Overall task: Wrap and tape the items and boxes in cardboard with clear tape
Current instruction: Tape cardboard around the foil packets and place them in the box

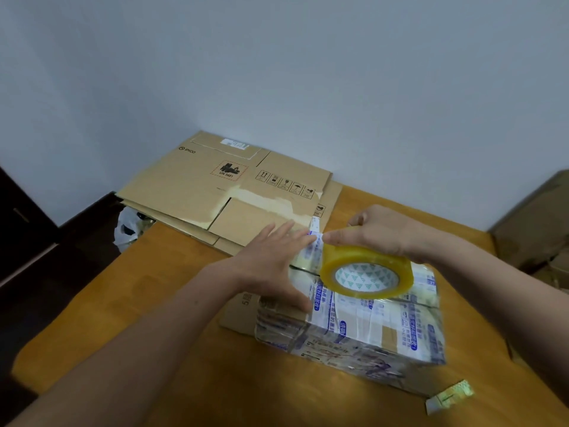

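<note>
Both at box (369, 322) top edge: left grip (277, 260) flat, right grip (381, 232) seemingly clutching tape roll (366, 272).

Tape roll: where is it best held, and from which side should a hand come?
Grip the tape roll across its outer band from the right, as the right hand does. It stands on edge above the box, hole toward the person, and its loose end runs left to the left hand.
</note>
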